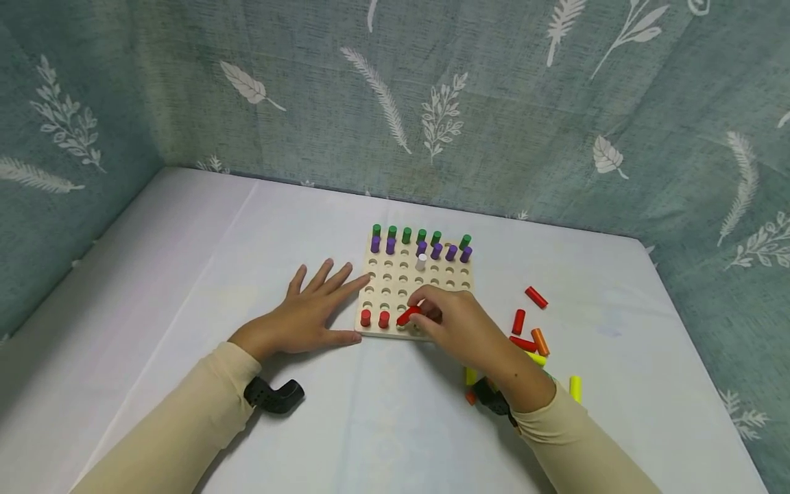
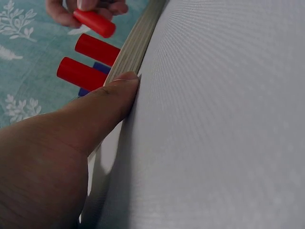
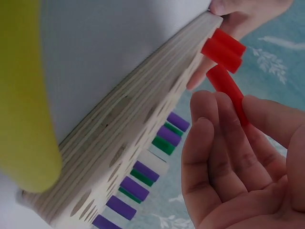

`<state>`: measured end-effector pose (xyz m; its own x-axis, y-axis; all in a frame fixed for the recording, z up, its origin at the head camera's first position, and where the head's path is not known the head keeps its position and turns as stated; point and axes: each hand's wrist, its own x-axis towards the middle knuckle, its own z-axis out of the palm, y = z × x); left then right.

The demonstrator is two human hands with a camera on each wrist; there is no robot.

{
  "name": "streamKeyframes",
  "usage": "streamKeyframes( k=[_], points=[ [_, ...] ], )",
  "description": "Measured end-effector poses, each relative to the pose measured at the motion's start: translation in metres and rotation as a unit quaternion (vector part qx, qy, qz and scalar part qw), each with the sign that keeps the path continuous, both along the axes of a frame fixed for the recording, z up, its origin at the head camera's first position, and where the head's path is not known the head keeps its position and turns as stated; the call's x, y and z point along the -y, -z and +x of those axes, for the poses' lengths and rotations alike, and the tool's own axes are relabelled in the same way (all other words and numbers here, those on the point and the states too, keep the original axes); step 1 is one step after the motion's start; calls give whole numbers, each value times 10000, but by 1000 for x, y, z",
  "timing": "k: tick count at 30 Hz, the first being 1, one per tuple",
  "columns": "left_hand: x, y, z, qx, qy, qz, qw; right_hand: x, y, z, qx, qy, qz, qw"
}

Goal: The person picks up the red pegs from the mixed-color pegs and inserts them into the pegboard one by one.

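Note:
A wooden pegboard (image 1: pixel 387 285) with rows of round holes lies on the table. My right hand (image 1: pixel 459 322) pinches a red peg (image 1: pixel 407 315) between thumb and fingers, tilted close over the board's front row. Two red pegs (image 1: pixel 374 319) stand in that row at the left. My left hand (image 1: pixel 315 312) lies with fingers spread at the board's left side; in the left wrist view its thumb (image 2: pixel 112 98) presses the board's edge. Green pegs (image 1: pixel 407 235) fill most of the back row, purple pegs (image 1: pixel 436 251) the row before it, and one white peg (image 1: pixel 421 261) stands in front of them.
Loose red pegs (image 1: pixel 519 321), an orange peg (image 1: pixel 540 341) and yellow pegs (image 1: pixel 575 388) lie on the white tabletop (image 1: pixel 296 439) to the right, some under my right forearm. A patterned cloth (image 1: pixel 395 103) hangs behind the table.

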<state>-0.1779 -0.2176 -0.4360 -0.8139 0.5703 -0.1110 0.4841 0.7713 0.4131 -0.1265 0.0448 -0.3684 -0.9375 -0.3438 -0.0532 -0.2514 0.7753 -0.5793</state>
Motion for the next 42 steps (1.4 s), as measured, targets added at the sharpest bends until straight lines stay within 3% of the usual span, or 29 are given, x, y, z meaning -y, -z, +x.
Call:
streamKeyframes(
  k=[5,16,42],
  points=[
    [-1,-3,1,21,9,30,10000,1,0,-2,236,19,217,9995],
    [0,-2,2,-13,0,28,10000,7,2,-7,260,-146,633,9976],
    [0,-5,3,-49,54,11,10000,17,4,-6,-109,-283,975,9948]
  ],
)
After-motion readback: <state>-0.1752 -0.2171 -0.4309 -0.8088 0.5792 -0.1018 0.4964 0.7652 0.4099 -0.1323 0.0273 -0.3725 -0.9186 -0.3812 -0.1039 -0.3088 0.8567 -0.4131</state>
